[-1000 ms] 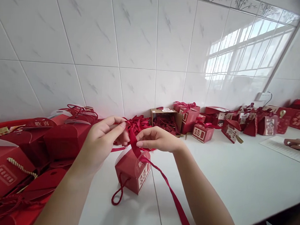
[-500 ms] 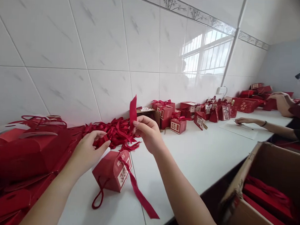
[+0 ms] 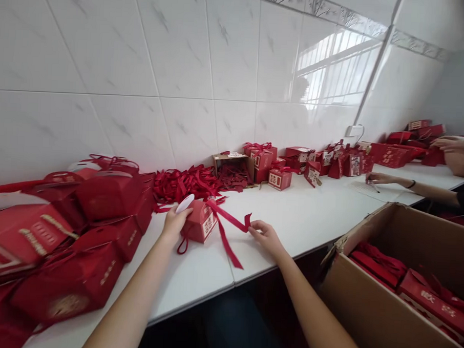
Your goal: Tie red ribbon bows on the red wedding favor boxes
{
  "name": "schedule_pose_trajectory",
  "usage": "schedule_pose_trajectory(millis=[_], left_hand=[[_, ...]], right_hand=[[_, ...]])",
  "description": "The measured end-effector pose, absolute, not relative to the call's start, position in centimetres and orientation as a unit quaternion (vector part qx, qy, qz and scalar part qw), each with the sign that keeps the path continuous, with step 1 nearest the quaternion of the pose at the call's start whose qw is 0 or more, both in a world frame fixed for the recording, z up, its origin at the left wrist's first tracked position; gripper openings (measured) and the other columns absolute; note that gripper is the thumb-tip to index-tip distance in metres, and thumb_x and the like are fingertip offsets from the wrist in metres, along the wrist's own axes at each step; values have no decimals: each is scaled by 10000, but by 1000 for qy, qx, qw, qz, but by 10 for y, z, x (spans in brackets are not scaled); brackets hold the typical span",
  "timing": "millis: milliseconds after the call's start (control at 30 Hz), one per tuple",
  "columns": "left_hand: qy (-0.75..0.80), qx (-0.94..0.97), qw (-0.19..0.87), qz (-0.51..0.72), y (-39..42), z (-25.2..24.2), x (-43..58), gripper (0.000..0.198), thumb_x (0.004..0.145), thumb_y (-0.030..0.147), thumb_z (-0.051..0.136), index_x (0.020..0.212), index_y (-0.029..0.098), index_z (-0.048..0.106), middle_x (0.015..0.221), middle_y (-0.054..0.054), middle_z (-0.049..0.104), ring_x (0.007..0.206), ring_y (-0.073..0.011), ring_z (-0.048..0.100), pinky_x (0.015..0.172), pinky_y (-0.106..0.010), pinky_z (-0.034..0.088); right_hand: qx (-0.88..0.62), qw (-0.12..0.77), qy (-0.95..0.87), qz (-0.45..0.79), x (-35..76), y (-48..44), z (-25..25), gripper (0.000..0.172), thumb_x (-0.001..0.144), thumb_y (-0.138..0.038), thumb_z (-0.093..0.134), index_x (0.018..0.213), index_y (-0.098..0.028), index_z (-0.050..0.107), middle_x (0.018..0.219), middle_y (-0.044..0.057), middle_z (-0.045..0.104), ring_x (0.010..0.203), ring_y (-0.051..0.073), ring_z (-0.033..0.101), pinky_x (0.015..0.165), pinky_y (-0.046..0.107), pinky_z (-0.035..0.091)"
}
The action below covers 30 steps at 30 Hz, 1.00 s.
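Left hand [image 3: 175, 224] grips the small red cardboard gift box [image 3: 199, 223] at its left upper edge, fingers curled over the top beside a white flap; box rests on the white tiled counter [image 3: 310, 223], tilted slightly. Right hand [image 3: 265, 236] pinches one end of the red satin ribbon [image 3: 229, 228] between thumb and fingertips, to the right of the box and apart from it. The ribbon runs from the box top out to that hand; a second tail hangs down across the counter toward the front edge. One red cord loop dangles from the box's lower left.

Count: one box in hand, one ribbon with two tails.

Behind the box: a heap of loose red ribbons [image 3: 185, 182] against the wall, too tangled to count. Left: a pile of larger red boxes [image 3: 79, 229], at least six. Lower right: one open brown carton [image 3: 368, 303] holding red boxes. Far right: another person's hand [image 3: 380, 178] on the counter.
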<state>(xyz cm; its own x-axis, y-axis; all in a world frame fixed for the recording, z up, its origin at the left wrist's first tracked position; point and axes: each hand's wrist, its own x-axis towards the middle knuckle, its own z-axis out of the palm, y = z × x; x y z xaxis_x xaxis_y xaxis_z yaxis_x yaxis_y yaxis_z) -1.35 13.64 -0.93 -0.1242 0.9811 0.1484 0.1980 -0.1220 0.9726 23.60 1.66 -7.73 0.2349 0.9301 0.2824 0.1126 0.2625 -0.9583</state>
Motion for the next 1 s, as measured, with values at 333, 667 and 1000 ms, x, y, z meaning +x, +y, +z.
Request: schedule_pose_trajectory(millis=[333,667,1000], left_hand=[[445,519,476,554,117,-19,-19,262,892,309,575,1084,132,594,1052,-69,633,893,-179,628,774,-372,540],[423,506,480,578,135,-20,-18,311,745,260,706,1036,164,652,958,-41,699,843,-177,650,791,-327,505],[444,513,475,561,132,-23,-11,440,586,330,790,993,196,689,951,-62,724,835,-219,665,734,-305,495]], right_hand=[[-563,567,-514,312,241,22,-83,195,691,-386,655,732,-196,670,713,16,633,692,164,537,698,304,411],[-543,587,-501,331,241,23,-89,290,676,-465,700,788,-200,667,705,31,636,685,178,558,654,305,427],[-511,619,-456,385,246,21,-86,354,677,-522,727,803,-197,666,735,40,672,704,166,586,699,301,446]])
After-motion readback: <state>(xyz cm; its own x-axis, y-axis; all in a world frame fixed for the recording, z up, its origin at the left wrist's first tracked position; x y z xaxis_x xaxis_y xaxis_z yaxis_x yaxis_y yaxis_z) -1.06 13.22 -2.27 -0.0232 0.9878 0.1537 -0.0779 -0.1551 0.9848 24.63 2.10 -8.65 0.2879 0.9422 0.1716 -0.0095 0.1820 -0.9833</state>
